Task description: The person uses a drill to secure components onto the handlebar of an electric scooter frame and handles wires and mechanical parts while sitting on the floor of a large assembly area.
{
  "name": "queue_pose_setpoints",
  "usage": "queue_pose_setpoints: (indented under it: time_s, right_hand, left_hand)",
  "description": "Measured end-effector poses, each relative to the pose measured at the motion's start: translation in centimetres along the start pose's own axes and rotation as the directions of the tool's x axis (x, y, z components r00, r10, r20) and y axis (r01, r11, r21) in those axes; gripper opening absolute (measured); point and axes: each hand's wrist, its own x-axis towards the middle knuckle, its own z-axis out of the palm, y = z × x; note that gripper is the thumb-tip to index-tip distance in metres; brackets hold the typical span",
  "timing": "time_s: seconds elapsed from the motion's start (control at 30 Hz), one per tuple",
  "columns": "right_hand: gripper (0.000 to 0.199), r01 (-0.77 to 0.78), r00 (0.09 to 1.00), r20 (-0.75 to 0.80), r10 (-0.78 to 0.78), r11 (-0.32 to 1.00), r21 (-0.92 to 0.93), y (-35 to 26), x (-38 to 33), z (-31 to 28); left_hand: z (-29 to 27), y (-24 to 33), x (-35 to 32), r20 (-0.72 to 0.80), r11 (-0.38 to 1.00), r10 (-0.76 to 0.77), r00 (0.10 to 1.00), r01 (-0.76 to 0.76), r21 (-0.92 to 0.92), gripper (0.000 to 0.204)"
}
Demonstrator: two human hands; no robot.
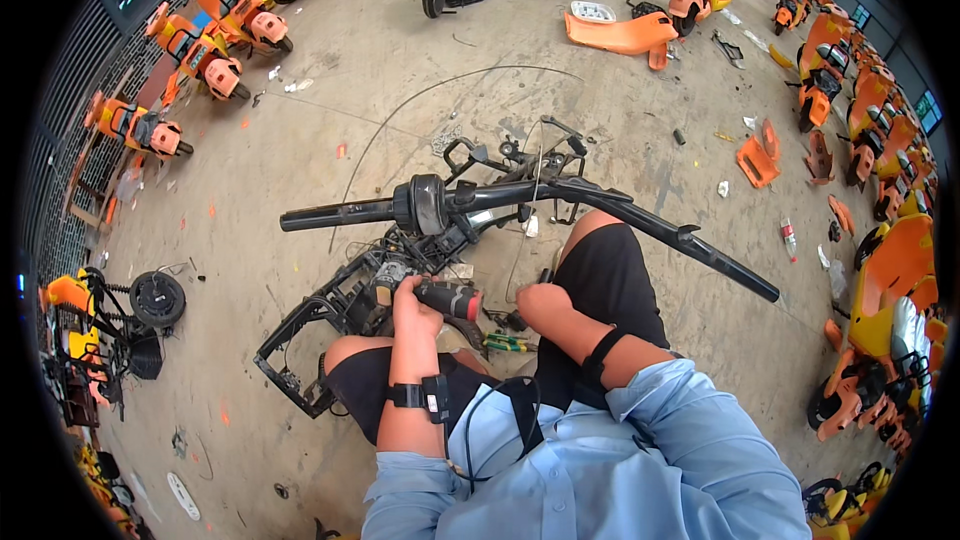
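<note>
I sit on a concrete floor over a stripped black scooter frame (300,325) with a long black handlebar (520,195) running across in front of me. My left hand (412,306) grips a red and black power screwdriver (450,298) whose tip points left into the frame's head section. My right hand (542,305) is closed into a fist just right of the tool, by my right knee; whether it holds something small cannot be seen. A green-handled screwdriver (508,343) lies on the floor between my legs.
Orange scooters (205,50) line the left side and stand in a row along the right (870,120). A loose orange body panel (620,35) lies ahead, a black wheel (157,298) at left, orange parts (757,162) at right. Another person sits at the top.
</note>
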Motion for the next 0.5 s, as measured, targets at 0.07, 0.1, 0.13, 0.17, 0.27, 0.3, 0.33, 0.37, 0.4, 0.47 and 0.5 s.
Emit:
queue_pose_setpoints:
  time_s: [0.07,0.1,0.13,0.17,0.27,0.3,0.33,0.37,0.4,0.47,0.5]
  right_hand:
    - [0.010,-0.155,0.981,-0.121,0.149,0.987,-0.042,0.2,0.3,0.0]
    - [0.009,-0.229,0.960,-0.180,0.215,0.972,-0.058,0.2,0.4,-0.1]
    - [0.009,-0.191,0.971,-0.158,0.180,0.980,-0.057,0.1,0.3,-0.2]
    - [0.009,-0.152,0.980,-0.136,0.143,0.987,-0.056,0.0,0.2,-0.2]
    - [0.014,-0.080,0.996,0.049,0.077,0.995,0.057,0.0,0.1,-1.0]
    - [0.014,-0.090,0.995,0.060,0.084,0.991,0.099,-0.1,0.3,-1.0]
    - [0.014,-0.100,0.993,0.071,0.091,0.985,0.142,-0.2,0.4,-1.1]
    - [0.014,-0.123,0.987,0.119,0.105,0.980,0.157,-0.2,0.4,-1.3]
    - [0.014,-0.146,0.980,0.162,0.119,0.975,0.169,0.1,0.6,-1.7]
    - [0.015,-0.176,0.972,0.190,0.141,0.967,0.186,-0.1,0.8,-2.0]
    - [0.015,-0.187,0.974,0.166,0.157,0.965,0.186,-0.1,0.8,-1.7]
  left_hand:
    - [0.4,-0.2,-0.3,0.007,1.000,-0.014,1.000,0.014,-0.003,0.012]
    - [0.5,-0.1,-0.5,0.022,0.999,-0.033,0.999,0.032,0.010,0.011]
    - [0.6,-0.1,-0.6,0.008,1.000,-0.021,1.000,0.021,0.012,0.012]
    - [0.7,-0.1,-0.6,-0.007,1.000,-0.009,1.000,0.009,0.014,0.012]
    - [0.4,0.0,-0.5,0.015,1.000,-0.016,1.000,0.015,0.018,0.013]
    - [0.3,0.1,-0.5,0.030,1.000,-0.016,0.999,0.015,0.021,0.013]
    - [0.1,0.1,-0.5,0.045,1.000,-0.016,0.999,0.015,0.024,0.013]
    - [-0.1,0.0,-0.6,0.027,1.000,-0.011,1.000,0.010,0.029,0.013]
    - [0.2,-0.1,-0.7,0.015,0.999,-0.004,1.000,0.004,0.032,0.012]
    - [0.3,0.1,-1.1,0.003,0.999,0.000,1.000,0.000,0.035,0.012]
    - [0.3,0.0,-1.0,0.016,0.999,-0.005,1.000,0.005,0.034,0.011]
